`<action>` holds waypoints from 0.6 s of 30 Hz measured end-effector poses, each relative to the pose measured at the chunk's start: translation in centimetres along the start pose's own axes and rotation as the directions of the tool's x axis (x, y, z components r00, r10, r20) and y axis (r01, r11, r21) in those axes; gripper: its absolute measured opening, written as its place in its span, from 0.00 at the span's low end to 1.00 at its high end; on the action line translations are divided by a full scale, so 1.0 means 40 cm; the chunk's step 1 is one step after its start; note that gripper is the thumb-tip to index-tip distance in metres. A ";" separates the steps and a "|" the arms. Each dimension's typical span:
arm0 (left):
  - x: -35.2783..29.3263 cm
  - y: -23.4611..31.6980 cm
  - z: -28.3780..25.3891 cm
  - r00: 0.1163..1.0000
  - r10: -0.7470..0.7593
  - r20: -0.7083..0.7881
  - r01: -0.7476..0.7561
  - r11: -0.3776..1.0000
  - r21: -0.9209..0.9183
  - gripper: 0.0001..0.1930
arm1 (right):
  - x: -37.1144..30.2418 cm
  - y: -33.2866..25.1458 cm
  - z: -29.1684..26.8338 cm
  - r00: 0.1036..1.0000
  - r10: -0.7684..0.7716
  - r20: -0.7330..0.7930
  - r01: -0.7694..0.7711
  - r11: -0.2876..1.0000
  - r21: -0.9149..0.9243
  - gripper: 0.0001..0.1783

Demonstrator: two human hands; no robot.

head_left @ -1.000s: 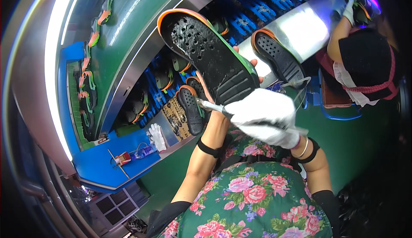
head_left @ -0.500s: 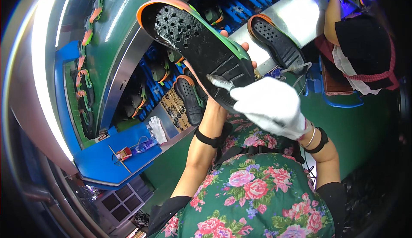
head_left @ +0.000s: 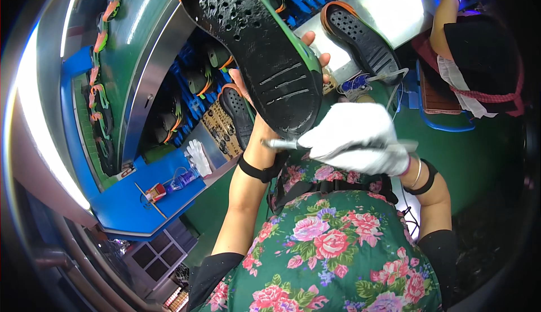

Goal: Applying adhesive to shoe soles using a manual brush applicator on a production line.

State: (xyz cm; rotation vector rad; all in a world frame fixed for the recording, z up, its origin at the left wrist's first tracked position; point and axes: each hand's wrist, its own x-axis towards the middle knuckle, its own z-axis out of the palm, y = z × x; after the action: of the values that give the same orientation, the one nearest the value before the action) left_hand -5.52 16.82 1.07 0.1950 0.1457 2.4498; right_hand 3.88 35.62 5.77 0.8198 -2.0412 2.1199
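My bare left hand (head_left: 324, 59) is wrapped round a large black shoe sole (head_left: 270, 75) with an orange and green rim, holding it up with its inner face toward me. A wet shine covers the holes at its far end; the grooved end nearer me looks dark and smooth. In my white-gloved right hand (head_left: 352, 137) is a thin brush (head_left: 286, 144), its tip beside the sole's near end and in front of my left forearm. Brush and sole appear apart. My left palm is hidden behind the sole.
A second sole (head_left: 363, 41) lies on the metal bench at right, near a purple bottle (head_left: 355, 84). At left are another sole (head_left: 238, 112), cardboard (head_left: 218, 126), white gloves (head_left: 197, 157) and a blue table (head_left: 121, 205). A co-worker (head_left: 479, 58) sits at the right; soles line a green conveyor (head_left: 141, 25).
The brush has moved off the sole's grooved part, down and slightly left past its near end. The sole now stands more upright in view. My left hand keeps its hold.
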 end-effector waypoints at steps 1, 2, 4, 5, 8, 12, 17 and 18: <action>-0.005 0.000 0.000 1.000 -0.019 -0.022 0.019 1.000 0.008 0.61 | 0.006 0.015 -0.003 0.998 -0.020 -0.055 0.022 0.999 0.039 0.10; -0.009 -0.001 0.004 0.998 -0.037 -0.043 0.037 0.999 0.013 0.61 | 0.010 0.024 -0.006 0.993 -0.035 -0.109 0.044 0.996 0.075 0.09; -0.019 0.007 0.012 0.998 -0.040 -0.050 0.041 0.999 0.011 0.61 | 0.013 0.027 -0.016 0.992 -0.107 -0.072 0.088 0.967 -0.239 0.12; -0.023 0.024 0.001 0.994 -0.086 -0.062 0.087 0.996 0.003 0.63 | 0.014 0.026 -0.006 0.985 -0.170 -0.011 0.160 0.946 -0.282 0.13; -0.009 0.028 -0.016 0.993 -0.113 -0.042 0.113 0.994 -0.006 0.63 | -0.001 0.012 0.029 0.989 -0.135 0.053 0.143 0.963 -0.229 0.16; -0.008 0.048 -0.019 0.988 -0.151 0.020 0.150 0.988 0.026 0.63 | 0.019 0.013 -0.001 0.997 0.011 0.074 -0.024 0.984 0.176 0.09; -0.011 0.089 -0.012 0.947 -0.310 -0.088 0.317 0.944 0.091 0.57 | 0.031 0.021 -0.002 0.985 -0.146 0.097 0.168 0.943 -0.288 0.14; -0.011 0.102 -0.009 0.929 -0.327 -0.173 0.357 0.915 0.188 0.57 | 0.025 0.021 0.007 0.969 -0.192 0.153 0.233 0.914 -0.333 0.15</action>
State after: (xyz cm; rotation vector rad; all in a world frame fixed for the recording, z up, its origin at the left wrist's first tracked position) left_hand -7.77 13.36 1.30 0.0844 0.4698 2.0920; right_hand 2.77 34.96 5.43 1.0700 -2.1774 1.5681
